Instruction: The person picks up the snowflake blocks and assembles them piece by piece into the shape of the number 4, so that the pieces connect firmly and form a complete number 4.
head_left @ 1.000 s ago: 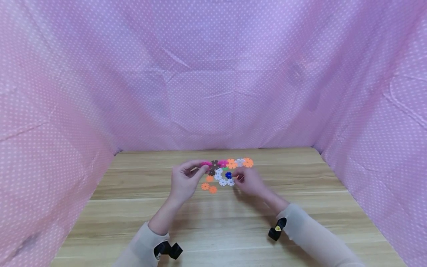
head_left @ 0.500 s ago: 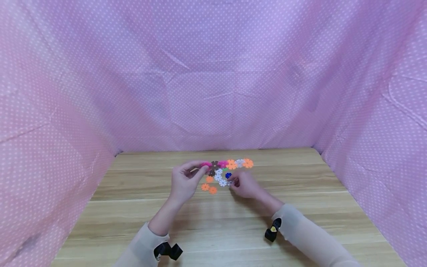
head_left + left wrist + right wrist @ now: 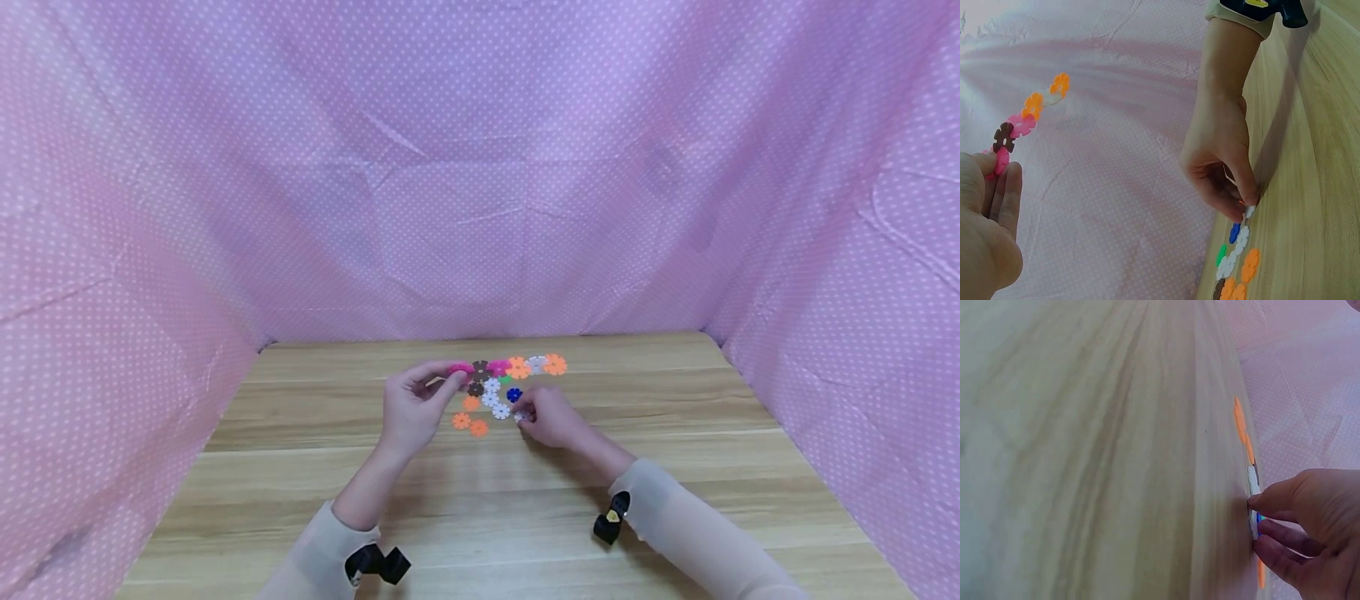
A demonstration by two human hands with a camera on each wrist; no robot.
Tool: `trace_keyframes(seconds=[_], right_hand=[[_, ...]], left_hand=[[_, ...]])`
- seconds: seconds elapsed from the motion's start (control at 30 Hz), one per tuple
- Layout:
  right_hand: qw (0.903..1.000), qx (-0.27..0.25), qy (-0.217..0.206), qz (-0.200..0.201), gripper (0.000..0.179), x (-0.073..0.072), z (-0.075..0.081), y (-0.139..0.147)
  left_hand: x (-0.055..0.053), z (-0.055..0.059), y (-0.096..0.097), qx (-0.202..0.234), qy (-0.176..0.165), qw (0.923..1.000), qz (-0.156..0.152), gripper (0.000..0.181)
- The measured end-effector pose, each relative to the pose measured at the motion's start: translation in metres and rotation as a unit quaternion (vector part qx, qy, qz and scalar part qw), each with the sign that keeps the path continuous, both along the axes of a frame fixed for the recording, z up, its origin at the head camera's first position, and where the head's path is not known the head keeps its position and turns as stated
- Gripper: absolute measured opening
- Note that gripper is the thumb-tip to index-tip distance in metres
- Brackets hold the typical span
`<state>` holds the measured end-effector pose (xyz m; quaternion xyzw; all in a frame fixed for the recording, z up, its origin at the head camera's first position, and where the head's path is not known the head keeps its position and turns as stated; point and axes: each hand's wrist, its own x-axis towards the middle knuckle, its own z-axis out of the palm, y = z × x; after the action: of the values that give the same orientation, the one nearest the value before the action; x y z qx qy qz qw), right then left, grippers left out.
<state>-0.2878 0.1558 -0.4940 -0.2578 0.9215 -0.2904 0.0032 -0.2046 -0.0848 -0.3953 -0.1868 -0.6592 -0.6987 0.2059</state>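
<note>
My left hand [image 3: 411, 404] pinches the pink end disc [image 3: 1002, 160] of a chain of flower-shaped snowflake discs, held up off the table. A brown disc [image 3: 1004, 137], another pink one [image 3: 1022, 125], an orange disc [image 3: 517, 367], a white disc [image 3: 536, 364] and a last orange disc [image 3: 555, 364] follow along it. Down at the tabletop my right hand [image 3: 553, 415] has thumb and fingers on a white snowflake disc [image 3: 1249, 211], mostly covered by the fingertips. Close by its fingers lies a dark blue disc [image 3: 513, 395].
Loose discs lie left of my right hand: several white ones [image 3: 500, 412], a brown one [image 3: 476, 389], a green one [image 3: 1221, 254] and orange ones [image 3: 461, 421]. Pink dotted cloth [image 3: 480, 183] walls the wooden table [image 3: 480, 517] at back and sides.
My right hand has moved from beside the blue disc toward me, onto a white disc, which now sits slightly apart from its white neighbour. The left hand and its chain have shifted slightly left.
</note>
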Motion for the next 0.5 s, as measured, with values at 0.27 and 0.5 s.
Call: trace_keyframes(seconds=[0.27,0.5], right_hand=[[0.9998,0.000,0.008,-0.017,0.019,0.0049,0.0001,0.0004],[0.9996,-0.004,0.002,-0.028,0.021,0.0057,0.0012,0.0007]], left_hand=[[-0.0008,-0.0002,0.0001,0.000,0.003,1.0000,-0.001,0.013],[-0.0009,-0.0016,0.0011,-0.006,-0.005,0.9999,0.009,0.012]])
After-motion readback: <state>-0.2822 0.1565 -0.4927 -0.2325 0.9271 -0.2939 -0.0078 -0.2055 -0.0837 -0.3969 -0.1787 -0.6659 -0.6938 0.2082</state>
